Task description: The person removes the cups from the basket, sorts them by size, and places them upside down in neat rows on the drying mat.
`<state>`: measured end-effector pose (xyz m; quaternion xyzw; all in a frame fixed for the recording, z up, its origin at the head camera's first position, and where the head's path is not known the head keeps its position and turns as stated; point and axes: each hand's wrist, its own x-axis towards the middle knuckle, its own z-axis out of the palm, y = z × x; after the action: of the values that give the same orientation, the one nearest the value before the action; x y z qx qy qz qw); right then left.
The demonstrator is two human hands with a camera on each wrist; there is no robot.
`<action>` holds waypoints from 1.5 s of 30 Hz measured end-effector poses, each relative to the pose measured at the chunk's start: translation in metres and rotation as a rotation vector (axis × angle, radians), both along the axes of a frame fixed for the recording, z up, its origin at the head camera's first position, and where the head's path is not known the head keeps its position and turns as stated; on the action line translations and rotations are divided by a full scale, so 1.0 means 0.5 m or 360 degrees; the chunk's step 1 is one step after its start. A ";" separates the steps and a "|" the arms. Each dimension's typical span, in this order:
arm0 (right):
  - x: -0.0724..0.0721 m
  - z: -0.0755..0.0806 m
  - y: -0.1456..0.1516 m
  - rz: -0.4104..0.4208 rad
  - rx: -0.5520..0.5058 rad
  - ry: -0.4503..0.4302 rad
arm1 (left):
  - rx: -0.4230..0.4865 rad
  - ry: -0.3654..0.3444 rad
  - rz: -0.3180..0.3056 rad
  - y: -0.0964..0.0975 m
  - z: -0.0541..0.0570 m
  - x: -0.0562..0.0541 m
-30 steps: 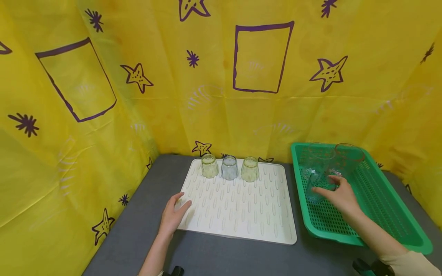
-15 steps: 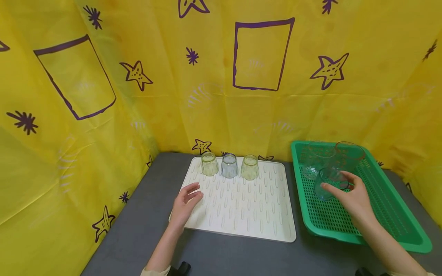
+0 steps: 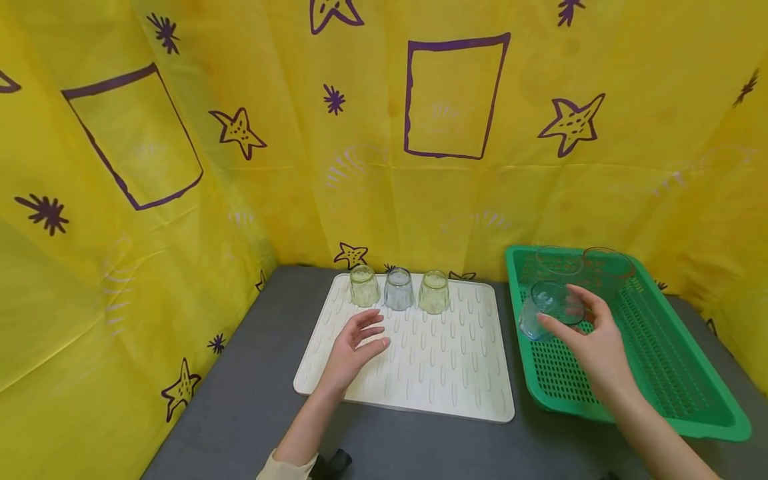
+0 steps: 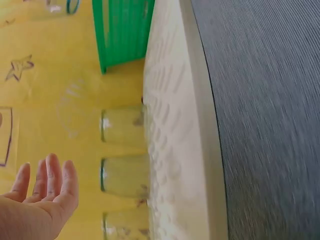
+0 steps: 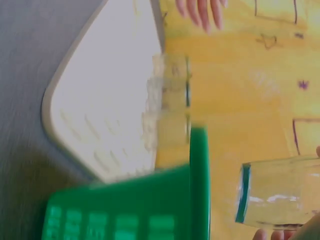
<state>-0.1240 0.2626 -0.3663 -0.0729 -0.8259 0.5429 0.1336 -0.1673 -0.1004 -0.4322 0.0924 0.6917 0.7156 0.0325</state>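
My right hand (image 3: 600, 340) grips a bluish glass tumbler (image 3: 543, 313), thumb on the near side and fingers on the far side, over the left part of the green basket (image 3: 666, 347). The right wrist view shows the tumbler's thick blue base (image 5: 243, 192) beyond the basket's rim. With fingers loosely bent and nothing in them, my left hand (image 3: 354, 350) hovers over the white ridged mat (image 3: 432, 373). Along the mat's back edge, three small tumblers stand upside down in a row: a greenish one (image 3: 364, 288), a bluish one (image 3: 399, 291) and a yellow-green one (image 3: 434, 293).
Two large clear glasses, one with a reddish rim (image 3: 609, 250), are at the back of the basket, partly behind my right hand and the tumbler. Yellow cloth (image 3: 444, 200) hangs behind and beside the grey table (image 3: 240, 400).
My right hand has lifted the bluish tumbler up from inside the basket and brought it toward the basket's left rim. My left hand has moved right, farther over the mat.
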 end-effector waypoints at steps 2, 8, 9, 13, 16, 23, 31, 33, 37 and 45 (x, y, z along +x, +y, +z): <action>0.001 0.002 -0.022 0.0067 -0.0032 0.0018 | 0.0012 0.0001 -0.0063 0.011 0.004 0.004; 0.003 -0.007 -0.090 0.0272 -0.0125 -0.0007 | 0.0026 0.0036 -0.0256 0.044 0.011 0.014; 0.003 -0.011 -0.100 0.0302 -0.0141 -0.0014 | 0.0023 0.0043 -0.0286 0.049 0.012 0.016; 0.002 -0.024 -0.134 0.0392 -0.0195 -0.0060 | 0.0013 0.0066 -0.0381 0.067 0.015 0.021; 0.000 -0.033 -0.154 0.0437 -0.0209 -0.0065 | -0.0009 0.0101 -0.0433 0.080 0.017 0.023; 0.002 -0.048 -0.189 0.0510 -0.0159 -0.0046 | -0.0114 0.0187 -0.0510 0.107 0.021 0.030; 0.012 -0.058 -0.213 0.0590 -0.0141 -0.0064 | -0.0256 0.0284 -0.0504 0.124 0.018 0.032; 0.013 -0.060 -0.216 0.0599 -0.0141 -0.0059 | -0.0282 0.0294 -0.0491 0.125 0.016 0.032; 0.014 -0.065 -0.218 0.0607 -0.0141 -0.0045 | -0.0309 0.0306 -0.0473 0.125 0.012 0.033; 0.016 -0.081 -0.203 0.0714 -0.0237 0.0103 | -0.0175 0.0249 -0.0431 0.124 0.006 0.035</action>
<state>-0.1160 0.1610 -0.4067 0.1203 -0.7744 0.6204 0.0303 -0.1500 -0.0384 -0.4295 0.2384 0.7113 0.6564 0.0796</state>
